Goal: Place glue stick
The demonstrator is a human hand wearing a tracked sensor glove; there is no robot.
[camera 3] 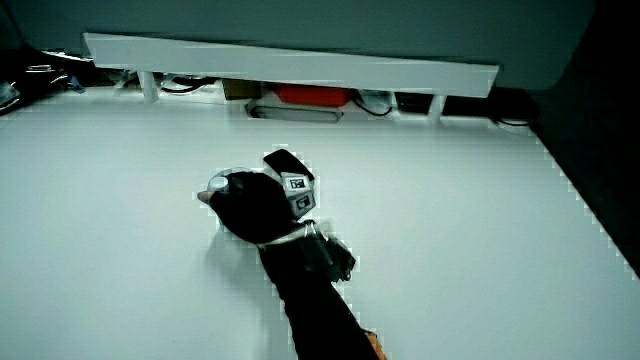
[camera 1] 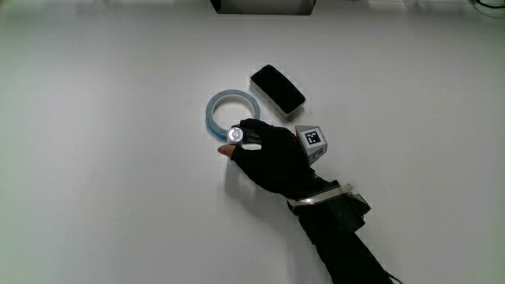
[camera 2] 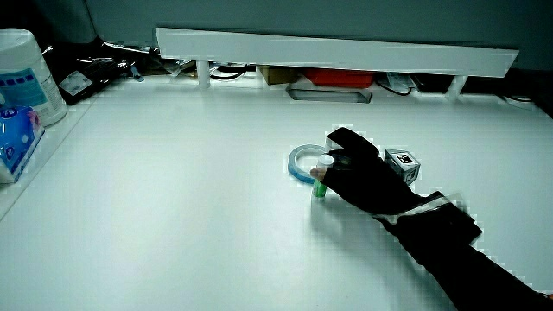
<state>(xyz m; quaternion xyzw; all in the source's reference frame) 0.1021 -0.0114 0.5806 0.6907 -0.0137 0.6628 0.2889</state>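
The glue stick (camera 1: 235, 135) stands upright on the white table with its pale cap up, just nearer to the person than the blue tape ring (camera 1: 233, 110). In a side view its green base (camera 2: 320, 191) touches the table. The gloved hand (camera 1: 264, 150) is wrapped around the stick, fingers curled on it; the patterned cube (camera 1: 313, 141) sits on the back of the hand. In both side views the hand (camera 3: 250, 205) rests low on the table beside the ring (camera 2: 302, 162).
A black oblong case (camera 1: 277, 87) lies next to the tape ring, farther from the person. A low white partition (camera 2: 337, 50) runs along the table's edge. A white canister (camera 2: 26, 73) and a blue packet (camera 2: 15, 138) stand at the table's edge.
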